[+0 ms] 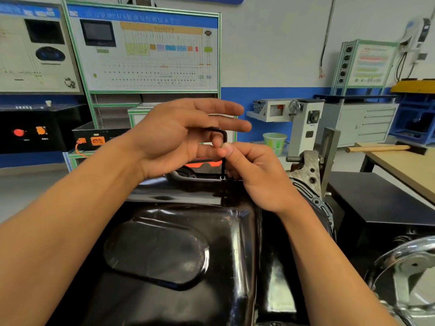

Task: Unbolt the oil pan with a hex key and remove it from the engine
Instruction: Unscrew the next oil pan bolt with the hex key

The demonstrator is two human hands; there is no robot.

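The glossy black oil pan (164,250) fills the lower middle, bottom side up on the engine (308,175). A black L-shaped hex key (223,165) stands upright with its tip in a bolt (222,178) on the pan's far flange. My right hand (256,175) pinches the key's vertical shaft between thumb and fingers. My left hand (179,135) hovers over the key's bent top with fingers stretched out to the right; the short arm runs under its fingers, and whether they touch it is unclear.
The engine's grey metal end plate with a threaded stud (294,158) rises right of the pan. A wooden bench (404,165) carries a hammer (386,148) at far right. A chrome handwheel (404,264) is at bottom right. Training panels (146,52) stand behind.
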